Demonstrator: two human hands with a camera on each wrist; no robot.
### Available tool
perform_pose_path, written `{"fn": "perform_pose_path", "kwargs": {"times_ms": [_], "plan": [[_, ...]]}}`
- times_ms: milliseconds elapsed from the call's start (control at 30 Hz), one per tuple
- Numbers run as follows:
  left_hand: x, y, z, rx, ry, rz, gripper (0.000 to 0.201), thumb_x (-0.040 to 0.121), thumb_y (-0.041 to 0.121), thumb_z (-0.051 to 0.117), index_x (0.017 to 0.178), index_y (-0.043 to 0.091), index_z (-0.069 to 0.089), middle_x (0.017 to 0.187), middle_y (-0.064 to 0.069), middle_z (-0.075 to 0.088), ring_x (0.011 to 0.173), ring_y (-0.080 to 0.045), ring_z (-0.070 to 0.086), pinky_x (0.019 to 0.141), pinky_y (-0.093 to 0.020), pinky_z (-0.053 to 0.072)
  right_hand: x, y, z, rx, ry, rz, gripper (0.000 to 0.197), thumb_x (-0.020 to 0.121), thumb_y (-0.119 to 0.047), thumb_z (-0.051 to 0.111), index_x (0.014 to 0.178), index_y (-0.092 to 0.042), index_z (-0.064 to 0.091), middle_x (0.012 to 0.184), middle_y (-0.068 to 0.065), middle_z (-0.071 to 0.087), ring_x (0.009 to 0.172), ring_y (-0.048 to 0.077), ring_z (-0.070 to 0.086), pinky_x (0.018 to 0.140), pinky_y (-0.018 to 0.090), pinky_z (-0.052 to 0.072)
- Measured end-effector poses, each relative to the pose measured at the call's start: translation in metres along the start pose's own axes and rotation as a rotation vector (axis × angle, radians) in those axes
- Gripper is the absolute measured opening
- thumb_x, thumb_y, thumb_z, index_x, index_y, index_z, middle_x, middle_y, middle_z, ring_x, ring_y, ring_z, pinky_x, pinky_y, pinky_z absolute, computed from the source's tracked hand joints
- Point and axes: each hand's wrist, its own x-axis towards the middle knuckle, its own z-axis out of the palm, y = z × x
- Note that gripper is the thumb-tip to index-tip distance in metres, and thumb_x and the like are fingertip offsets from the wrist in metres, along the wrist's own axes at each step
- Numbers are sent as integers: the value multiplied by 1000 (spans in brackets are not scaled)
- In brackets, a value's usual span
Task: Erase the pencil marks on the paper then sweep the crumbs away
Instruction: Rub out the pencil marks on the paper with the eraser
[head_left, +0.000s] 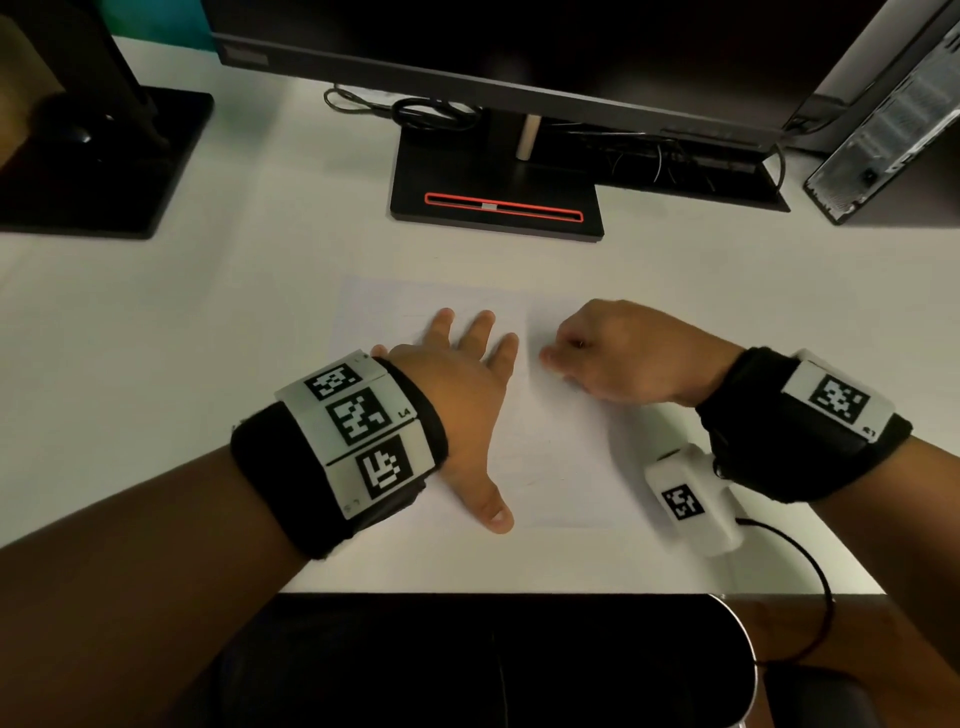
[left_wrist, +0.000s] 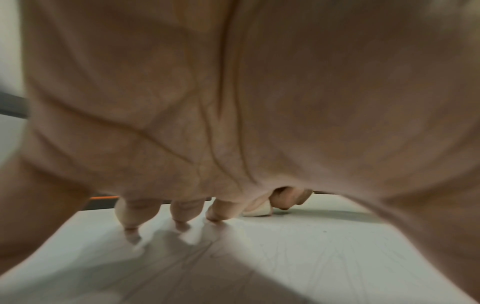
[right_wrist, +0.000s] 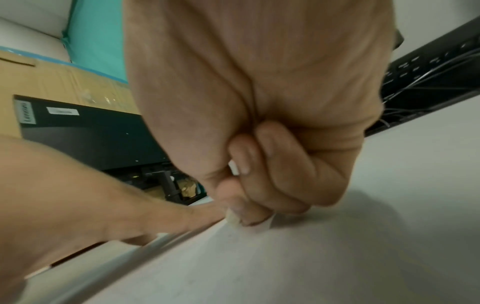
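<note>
A white sheet of paper (head_left: 550, 457) lies on the desk in front of me, with faint pencil lines (left_wrist: 306, 265) across it. My left hand (head_left: 462, 384) lies flat on the sheet's left part with fingers spread and thumb stretched toward me. My right hand (head_left: 618, 353) is curled just right of it and pinches a small white eraser (right_wrist: 233, 219), whose lower end touches the paper. In the left wrist view the eraser (left_wrist: 257, 210) shows beyond my left fingertips (left_wrist: 131, 226).
A black monitor stand (head_left: 496, 192) with a red slot stands behind the paper, cables (head_left: 405, 111) behind it. A second stand (head_left: 98, 161) sits far left, a computer case (head_left: 893, 124) far right. The desk's front edge (head_left: 519, 592) is close, a chair below.
</note>
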Motion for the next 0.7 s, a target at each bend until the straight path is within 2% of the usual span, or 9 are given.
{"fn": "perform_pose_path", "kwargs": {"times_ms": [100,200,267,367,433,533,567,633,700], "plan": [[0,0,0,-1,1,0,162,47,82,79,151,24,-31,157,1,-40,147,-34,-29,114,-67,25,-3,-6,4,-10,-104,-36,49,101,-40,49,70,-4,62,59,3,58,52,15,49,60,32,46],[-1,1,0,6,-3,-6,161,48,82,78,151,24,-32,157,1,-40,147,-34,-29,114,-67,23,4,2,-4,20,28,37,49,100,-37,49,75,2,64,70,18,66,57,22,52,64,37,49],[-1,1,-1,9,-6,-8,161,49,81,78,151,23,-32,157,1,-41,147,-34,-29,114,-68,23,3,-1,-1,-12,52,18,49,101,-38,48,76,1,64,76,17,68,65,27,59,67,40,50],[-1,2,-1,-3,-4,-6,162,49,81,79,151,20,-31,157,2,-40,147,-34,-30,114,-67,25,-1,-10,7,-48,-63,-62,48,102,-38,47,68,-6,59,63,5,60,58,18,52,61,32,44],[-1,2,-1,-6,-11,-12,162,49,81,79,151,18,-31,157,2,-41,147,-34,-30,114,-67,25,2,-6,4,-30,-40,-35,49,101,-37,48,67,-4,60,61,9,59,56,17,49,61,33,43],[-1,2,0,-2,-11,-10,163,48,82,78,151,17,-31,157,3,-40,147,-34,-30,113,-67,26,5,-4,2,-22,58,-8,49,101,-37,47,71,-2,63,71,13,66,64,25,58,63,32,44],[-1,1,0,-2,-6,-9,163,48,82,78,151,17,-31,157,3,-40,147,-34,-30,113,-67,27,4,-5,4,-33,44,-35,48,101,-37,47,72,-2,63,71,12,66,67,25,59,62,32,44],[-1,1,0,-7,2,-6,163,48,82,78,152,18,-29,158,3,-39,147,-34,-29,113,-66,27,1,-11,9,-64,-34,-91,49,102,-37,47,72,-2,61,67,9,62,61,20,54,59,30,42],[-1,1,0,-7,2,-5,162,48,82,78,152,18,-30,158,3,-39,147,-34,-29,114,-66,26,2,-10,6,-53,-50,-72,50,102,-38,48,69,-2,60,61,7,57,55,16,48,57,29,41]]}}
